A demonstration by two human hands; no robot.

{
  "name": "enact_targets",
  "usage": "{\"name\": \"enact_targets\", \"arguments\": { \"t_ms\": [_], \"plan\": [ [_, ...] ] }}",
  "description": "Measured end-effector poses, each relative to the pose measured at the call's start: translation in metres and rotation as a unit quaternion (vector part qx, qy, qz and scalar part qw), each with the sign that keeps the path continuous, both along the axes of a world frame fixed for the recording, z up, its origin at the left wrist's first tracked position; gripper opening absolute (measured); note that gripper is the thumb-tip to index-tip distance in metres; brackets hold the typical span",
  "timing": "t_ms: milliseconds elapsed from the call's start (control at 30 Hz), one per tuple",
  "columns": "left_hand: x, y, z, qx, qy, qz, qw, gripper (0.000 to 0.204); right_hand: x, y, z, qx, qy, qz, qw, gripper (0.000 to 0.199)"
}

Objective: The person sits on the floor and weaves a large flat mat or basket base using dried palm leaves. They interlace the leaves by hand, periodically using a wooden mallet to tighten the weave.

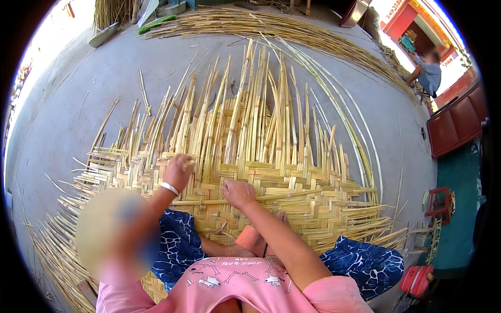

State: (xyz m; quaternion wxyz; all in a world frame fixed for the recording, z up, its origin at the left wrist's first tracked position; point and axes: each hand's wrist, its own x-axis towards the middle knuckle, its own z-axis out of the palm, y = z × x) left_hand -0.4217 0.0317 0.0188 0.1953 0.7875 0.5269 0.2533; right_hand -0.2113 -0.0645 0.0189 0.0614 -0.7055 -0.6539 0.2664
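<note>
Head: woven mat (276, 177) beneath fingers (228, 188)

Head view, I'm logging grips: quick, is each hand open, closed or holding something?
Left hand: partly curled over the woven mat; grip cannot be told.
Right hand: curled, by a long strip; whether holding it cannot be told.

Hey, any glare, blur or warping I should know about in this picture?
All in the head view: daylight burns out the upper-left rim and upper right; a round blurred patch covers part of the left arm; the cane bundle bows, probably partly fisheye distortion; the woven mat reads fairly sharp.
</note>
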Motion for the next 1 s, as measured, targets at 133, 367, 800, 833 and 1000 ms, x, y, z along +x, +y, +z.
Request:
{"name": "enact_targets", "arguments": {
  "t_ms": [133,367,800,833,1000],
  "plan": [
    [0.021,-0.094,0.008,-0.086,-0.026,-0.121,0.989,0.016,-0.002,0.000,-0.011,0.007,0.031,0.028,0.999,0.023],
    [0.076,-0.163,0.021,-0.238,0.164,-0.345,0.893,0.027,0.030,-0.060,0.000,0.200,0.004,0.069,0.977,0.018],
    [0.103,-0.175,-0.020,-0.395,0.104,-0.209,0.888,0.038,0.052,-0.105,0.010,0.268,-0.049,-0.074,0.959,0.016],
    [0.109,-0.175,-0.019,-0.432,0.098,-0.175,0.880,0.041,0.054,-0.108,0.009,0.265,-0.054,-0.090,0.959,0.016],
    [0.125,-0.178,-0.039,-0.318,0.148,-0.094,0.932,0.066,0.067,-0.118,0.023,0.211,-0.056,-0.132,0.967,0.021]
  ]
}}
